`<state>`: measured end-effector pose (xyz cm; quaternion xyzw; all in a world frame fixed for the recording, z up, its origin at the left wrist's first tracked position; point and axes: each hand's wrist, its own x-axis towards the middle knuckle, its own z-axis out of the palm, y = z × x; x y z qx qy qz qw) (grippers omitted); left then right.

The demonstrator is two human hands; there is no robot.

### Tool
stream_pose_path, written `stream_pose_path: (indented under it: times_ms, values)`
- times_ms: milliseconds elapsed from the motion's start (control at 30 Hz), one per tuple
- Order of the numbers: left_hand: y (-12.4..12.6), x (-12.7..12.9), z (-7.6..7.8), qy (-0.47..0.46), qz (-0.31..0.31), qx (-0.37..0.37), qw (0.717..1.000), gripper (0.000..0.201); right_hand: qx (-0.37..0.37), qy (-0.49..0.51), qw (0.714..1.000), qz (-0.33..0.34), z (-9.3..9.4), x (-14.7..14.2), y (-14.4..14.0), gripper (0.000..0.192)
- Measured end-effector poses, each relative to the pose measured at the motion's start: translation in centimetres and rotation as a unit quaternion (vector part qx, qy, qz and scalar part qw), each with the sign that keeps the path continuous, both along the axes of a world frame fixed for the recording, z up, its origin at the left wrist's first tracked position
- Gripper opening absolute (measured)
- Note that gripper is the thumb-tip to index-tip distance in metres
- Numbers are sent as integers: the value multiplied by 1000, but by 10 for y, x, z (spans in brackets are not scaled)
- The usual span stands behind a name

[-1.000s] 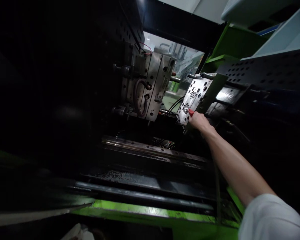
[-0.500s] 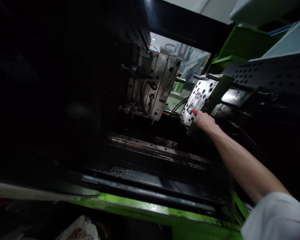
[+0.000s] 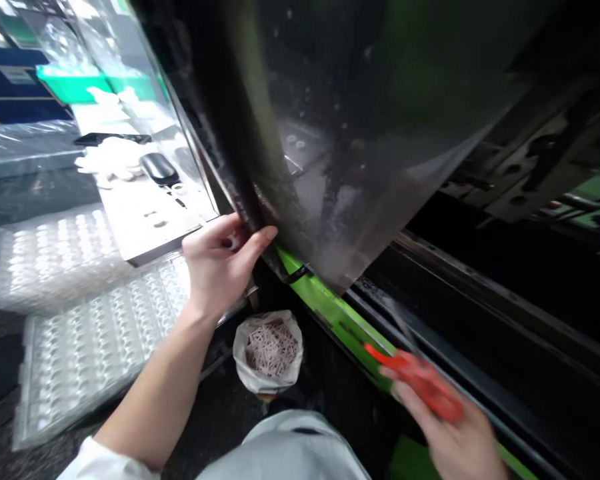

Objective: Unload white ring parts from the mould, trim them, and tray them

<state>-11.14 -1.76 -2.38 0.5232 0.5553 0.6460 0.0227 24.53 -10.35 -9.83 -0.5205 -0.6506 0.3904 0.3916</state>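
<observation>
My left hand (image 3: 220, 263) grips the dark edge of the machine's sliding guard door (image 3: 330, 153), the fingers curled round the frame and the thumb pressed flat on its outer face; my right hand (image 3: 450, 427) is closed around a red-handled tool (image 3: 420, 383), blurred, low by the green machine frame (image 3: 330, 310) and apart from the door. The door hangs over the green rail, its lower corner just above it; to move it well I judge I should push along the rail and not twist, because the panel is wide and I hold it only at one edge; a skewed pull could make it jam. I keep the thumb on the outside, so that no finger lies where the frame could pinch. The tool must stay clear of the track (image 3: 480, 347) below, with its tip pointed away from the panel. Under my left hand, a bag of small reddish pieces (image 3: 270, 350) stands on the floor, and clear blister trays (image 3: 80, 333) lie at the near edge of the tabletop; I should not knock them with my elbow.
</observation>
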Motion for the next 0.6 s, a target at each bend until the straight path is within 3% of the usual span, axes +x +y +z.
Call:
stream_pose_path:
  times_ms: [100,167,233,300,367,433,467,533,600]
  values:
    - [-12,-2,-6,-33,-28,-29,999,28,30,70,996,43,-18,-77,41,37]
    - [-32,-2,-20,-129,-74,-81,986,35,80,70,993,58,-29,-124,83,44]
    - [-58,2,-44,-293,-145,-168,930,43,96,36,994,46,-42,-163,123,45]
    - [-85,10,-71,-460,-205,-256,825,53,74,-18,997,21,-57,-190,152,42]
    - [-107,20,-94,-567,-234,-317,723,62,50,-64,997,2,-75,-204,165,37]
    - [-121,28,-107,-616,-249,-344,664,69,42,-87,995,-13,-90,-203,164,34]
    - [-124,30,-110,-625,-258,-346,650,72,44,-93,994,-24,-96,-197,158,34]
    - [-127,32,-108,-621,-278,-338,650,75,41,-90,994,-42,-96,-179,137,33]
    - [-123,33,-101,-602,-294,-333,663,78,24,-53,998,-4,-80,-157,106,28]
